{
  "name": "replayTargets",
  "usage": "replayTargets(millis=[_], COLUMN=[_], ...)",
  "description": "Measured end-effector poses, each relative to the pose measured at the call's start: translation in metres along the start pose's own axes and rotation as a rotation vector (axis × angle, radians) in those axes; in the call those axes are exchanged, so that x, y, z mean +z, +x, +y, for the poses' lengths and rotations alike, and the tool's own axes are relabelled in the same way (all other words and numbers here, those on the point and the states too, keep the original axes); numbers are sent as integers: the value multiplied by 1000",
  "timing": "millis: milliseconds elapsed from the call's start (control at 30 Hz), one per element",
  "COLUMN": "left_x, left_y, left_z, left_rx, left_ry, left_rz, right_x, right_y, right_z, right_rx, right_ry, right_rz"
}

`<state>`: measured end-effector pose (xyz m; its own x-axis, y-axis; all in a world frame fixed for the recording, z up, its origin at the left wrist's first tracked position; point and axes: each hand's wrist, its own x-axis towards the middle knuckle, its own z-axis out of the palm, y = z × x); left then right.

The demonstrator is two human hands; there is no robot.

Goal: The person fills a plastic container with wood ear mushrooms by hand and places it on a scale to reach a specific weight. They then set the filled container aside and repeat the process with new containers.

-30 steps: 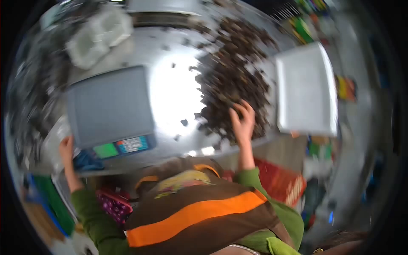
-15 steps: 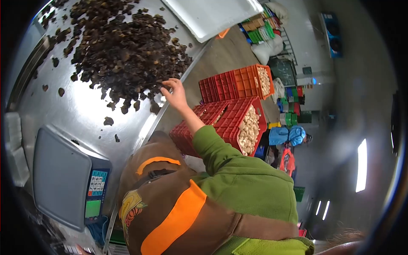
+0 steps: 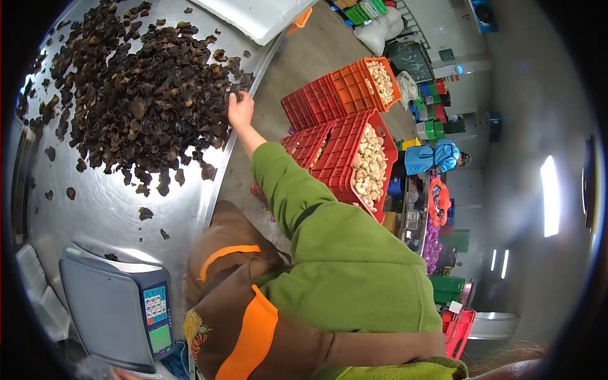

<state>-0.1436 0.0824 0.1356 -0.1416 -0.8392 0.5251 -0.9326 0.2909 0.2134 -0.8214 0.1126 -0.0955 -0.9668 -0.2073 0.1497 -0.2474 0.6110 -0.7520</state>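
Note:
Dark brown, ruffled wood ear mushrooms [image 3: 152, 95] lie in a broad heap on the metal table [image 3: 120, 221], with loose pieces scattered around it. At the heap's edge, beside the table rim, my right hand [image 3: 240, 111] has its fingers curled in against some of the dark pieces. Its fingertips are partly hidden among them. Only a sliver of my left hand [image 3: 120, 375] shows at the bottom border, below the grey scale [image 3: 107, 304], and its fingers cannot be made out. The scale has a keypad and a lit green display.
Past the table edge, red crates [image 3: 339, 158] and an orange crate [image 3: 358, 85] hold pale mushrooms. A white tray [image 3: 266, 16] sits at the table's far end. White foam trays [image 3: 41, 291] stand near the scale. A person in blue [image 3: 430, 157] is farther off.
My view has shifted, so the scale sits lower and the crates higher. My right hand has moved farther along the heap's edge, and its spread fingers have curled in.

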Motion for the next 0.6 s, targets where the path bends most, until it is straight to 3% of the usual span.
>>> replayTargets(millis=[67, 133, 167, 233, 300, 433, 500, 600], left_x=[20, 72, 77, 85, 85, 88, 87, 86], left_y=[0, -43, -48, -50, -46, -43, -38, -35], left_z=[38, -7, -4, 5, 13, 15, 17, 20], left_rx=[77, -28, -25, 34, 24, -55, -46, -29], left_ry=[143, -362, -359, -316, -309, -312, -316, -325], left_rz=[-190, -329, -330, -499, -519, -611, -614, -624], right_x=[15, 16, 12, 10, 12, 31, 39, 49], right_y=[-11, -28, -37, -54, -71, -90, -73, -59], right_z=[-21, -60, -80, -107, -121, -130, -135, -144], right_rx=[61, 126, 146, 111, -34, -190, -264, -192], right_ry=[-29, -24, -9, 86, 1, -270, -252, -325], right_rz=[-53, -149, -205, -368, -504, -485, -398, -446])
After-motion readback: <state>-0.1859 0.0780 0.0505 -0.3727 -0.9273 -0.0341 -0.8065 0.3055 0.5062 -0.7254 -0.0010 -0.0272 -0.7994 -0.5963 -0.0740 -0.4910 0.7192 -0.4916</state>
